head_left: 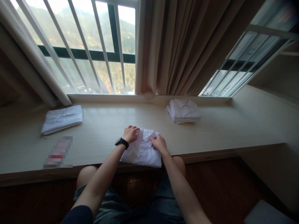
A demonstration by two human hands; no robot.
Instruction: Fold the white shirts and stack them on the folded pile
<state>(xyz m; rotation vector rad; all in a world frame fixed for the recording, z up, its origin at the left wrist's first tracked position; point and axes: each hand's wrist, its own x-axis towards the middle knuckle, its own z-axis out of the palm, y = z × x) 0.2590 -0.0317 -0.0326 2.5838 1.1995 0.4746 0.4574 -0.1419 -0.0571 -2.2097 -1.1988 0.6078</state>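
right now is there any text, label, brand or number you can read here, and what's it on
None can be read.
The pink and red item on the desk, left of the left hand, is pixelated, so nothing on it is legible.
The black watch on the left wrist shows no readable face.
The folded white shirt under both hands, with the right hand near its collar, shows no visible label.

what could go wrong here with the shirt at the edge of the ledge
The folded white shirt lies with its near edge at or just past the front lip of the ledge, so it might slide off toward the lap. The left hand and right hand press near the collar only, so the lower folds may spring loose.
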